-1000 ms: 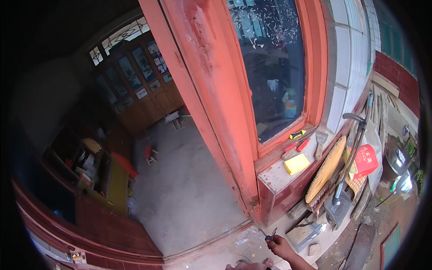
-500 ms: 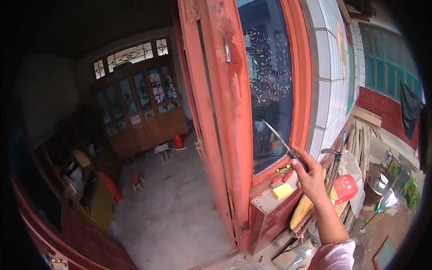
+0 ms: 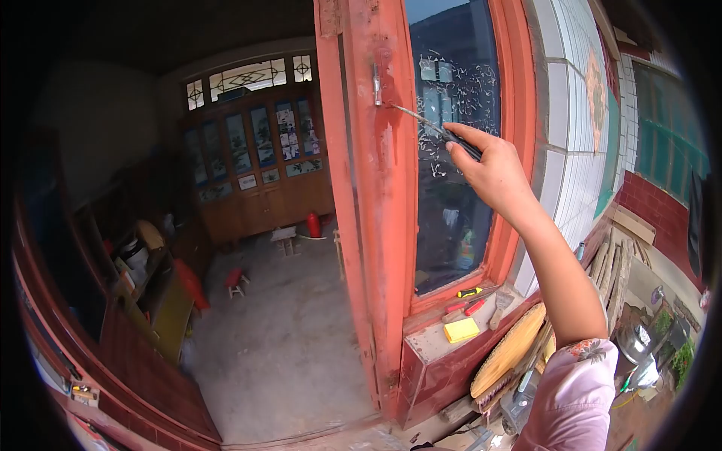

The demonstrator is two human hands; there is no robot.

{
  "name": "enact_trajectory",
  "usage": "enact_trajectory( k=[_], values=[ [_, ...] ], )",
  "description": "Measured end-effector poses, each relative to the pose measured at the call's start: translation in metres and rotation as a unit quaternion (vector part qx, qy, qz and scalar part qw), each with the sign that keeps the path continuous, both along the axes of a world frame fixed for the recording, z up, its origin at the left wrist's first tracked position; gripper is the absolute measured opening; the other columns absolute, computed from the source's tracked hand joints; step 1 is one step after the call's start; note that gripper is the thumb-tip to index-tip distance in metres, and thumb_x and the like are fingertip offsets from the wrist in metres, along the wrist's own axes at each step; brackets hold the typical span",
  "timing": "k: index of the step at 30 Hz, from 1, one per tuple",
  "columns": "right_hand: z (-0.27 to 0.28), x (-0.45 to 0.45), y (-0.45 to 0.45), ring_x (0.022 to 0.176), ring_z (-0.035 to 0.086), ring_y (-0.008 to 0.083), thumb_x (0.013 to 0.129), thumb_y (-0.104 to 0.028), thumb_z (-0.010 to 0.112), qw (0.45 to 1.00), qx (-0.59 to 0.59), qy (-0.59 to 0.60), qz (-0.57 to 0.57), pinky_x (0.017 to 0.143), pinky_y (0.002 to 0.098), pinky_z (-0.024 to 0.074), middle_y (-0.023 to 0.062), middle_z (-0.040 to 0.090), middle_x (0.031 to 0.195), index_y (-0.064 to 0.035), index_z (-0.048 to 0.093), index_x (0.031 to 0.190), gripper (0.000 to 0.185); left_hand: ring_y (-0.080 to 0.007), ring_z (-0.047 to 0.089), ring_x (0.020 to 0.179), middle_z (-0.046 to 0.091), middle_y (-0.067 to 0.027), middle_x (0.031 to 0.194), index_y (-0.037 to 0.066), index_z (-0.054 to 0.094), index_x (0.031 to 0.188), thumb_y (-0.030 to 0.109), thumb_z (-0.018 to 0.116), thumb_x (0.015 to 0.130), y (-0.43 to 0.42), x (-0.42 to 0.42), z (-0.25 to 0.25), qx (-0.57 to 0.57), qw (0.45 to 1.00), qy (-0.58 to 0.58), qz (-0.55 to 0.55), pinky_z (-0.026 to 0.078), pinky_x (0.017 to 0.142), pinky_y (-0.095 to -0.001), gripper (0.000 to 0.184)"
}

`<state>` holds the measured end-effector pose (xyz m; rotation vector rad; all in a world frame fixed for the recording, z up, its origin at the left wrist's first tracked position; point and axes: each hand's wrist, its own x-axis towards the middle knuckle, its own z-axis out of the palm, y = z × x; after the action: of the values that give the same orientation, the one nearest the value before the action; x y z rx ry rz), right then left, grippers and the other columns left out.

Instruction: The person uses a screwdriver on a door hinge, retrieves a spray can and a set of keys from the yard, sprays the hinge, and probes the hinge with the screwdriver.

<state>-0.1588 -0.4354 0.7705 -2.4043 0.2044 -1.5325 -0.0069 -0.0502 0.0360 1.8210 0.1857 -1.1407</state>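
Note:
My right hand [image 3: 489,167] is closed around the black handle of a screwdriver [image 3: 425,120]. The long thin shaft points left, and its tip is at the red door frame [image 3: 392,180], just right of and below a small metal hinge [image 3: 377,84]. Whether the tip touches the wood is too small to tell. Behind the hand is the window glass [image 3: 451,195], with pale flecks on it. My left hand is out of view.
On the sill [image 3: 421,344] lie a yellow block [image 3: 461,330], a yellow-black screwdriver [image 3: 469,292], red-handled tools [image 3: 474,307] and a scraper [image 3: 499,308]. Below stands a round woven lid [image 3: 508,349]. A red stool [image 3: 235,281] stands inside the room.
My right hand has risen from low near the threshold, past the window, to the door frame by the hinge, with the screwdriver still in it. The view has tilted up.

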Motion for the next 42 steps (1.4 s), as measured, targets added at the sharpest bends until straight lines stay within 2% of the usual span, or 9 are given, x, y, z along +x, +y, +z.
enact_trajectory(
  k=[9,12,16,22,31,34,42],
  values=[
    [-0.001,0.007,0.002,0.082,0.066,0.0311,0.083,-0.020,0.057,0.996,-0.064,-0.042,-0.034,0.076,0.0342,0.0492,0.0207,0.067,0.092,-0.0029,0.062,0.113,0.035,-0.0210,0.062,0.072,0.065,-0.0097,0.083,0.006,0.062,0.103,0.027,0.057,0.088,0.009,0.017,-0.008,0.004,1.000,0.017,0.016,0.048,0.063,-0.0342,0.026],
    [0.006,0.003,0.017,0.082,0.066,0.0308,0.083,-0.020,0.057,0.998,-0.004,0.004,-0.061,0.076,0.0337,0.0493,0.0211,0.066,0.090,-0.0027,0.063,0.113,0.035,-0.0208,0.061,0.072,0.064,-0.0094,0.082,0.006,0.062,0.103,0.026,0.057,0.088,0.010,0.028,-0.011,0.004,1.000,0.020,0.013,0.048,0.062,-0.0339,0.026],
    [0.011,0.005,0.019,0.080,0.067,0.0300,0.082,-0.020,0.057,0.997,-0.027,0.001,-0.078,0.073,0.0338,0.0499,0.0226,0.066,0.088,-0.0022,0.064,0.111,0.035,-0.0205,0.061,0.071,0.064,-0.0091,0.081,0.006,0.062,0.102,0.026,0.057,0.088,0.011,0.043,-0.013,0.003,1.000,0.024,0.005,0.047,0.061,-0.0335,0.025],
    [0.014,0.007,0.044,0.077,0.066,0.0323,0.082,-0.019,0.058,0.984,-0.073,0.003,-0.165,0.072,0.0353,0.0500,0.0231,0.065,0.084,-0.0020,0.064,0.110,0.034,-0.0200,0.061,0.069,0.064,-0.0085,0.079,0.006,0.063,0.101,0.026,0.057,0.088,0.009,0.064,-0.019,0.001,0.999,0.032,-0.008,0.047,0.059,-0.0330,0.025],
    [0.013,0.014,0.053,0.068,0.065,0.0320,0.081,-0.017,0.059,0.982,-0.074,0.006,-0.176,0.067,0.0355,0.0503,0.0237,0.064,0.078,-0.0016,0.064,0.109,0.032,-0.0193,0.060,0.067,0.063,-0.0076,0.076,0.006,0.063,0.100,0.025,0.057,0.088,0.006,0.093,-0.025,0.001,0.999,0.040,-0.026,0.047,0.057,-0.0321,0.023],
    [0.016,0.015,0.056,0.068,0.065,0.0318,0.081,-0.018,0.059,0.982,-0.053,0.019,-0.178,0.067,0.0353,0.0505,0.0234,0.064,0.080,-0.0013,0.065,0.109,0.033,-0.0191,0.060,0.067,0.063,-0.0073,0.075,0.006,0.063,0.100,0.025,0.057,0.088,0.005,0.099,-0.028,0.002,0.999,0.043,-0.027,0.047,0.056,-0.0318,0.023],
    [0.028,0.014,0.065,0.077,0.066,0.0302,0.081,-0.018,0.058,0.969,-0.097,0.045,-0.224,0.073,0.0344,0.0503,0.0225,0.066,0.087,-0.0006,0.064,0.109,0.034,-0.0184,0.059,0.065,0.062,-0.0066,0.073,0.006,0.063,0.099,0.024,0.057,0.088,0.015,0.104,-0.039,0.000,0.999,0.049,-0.014,0.046,0.054,-0.0311,0.022]
  ],
)
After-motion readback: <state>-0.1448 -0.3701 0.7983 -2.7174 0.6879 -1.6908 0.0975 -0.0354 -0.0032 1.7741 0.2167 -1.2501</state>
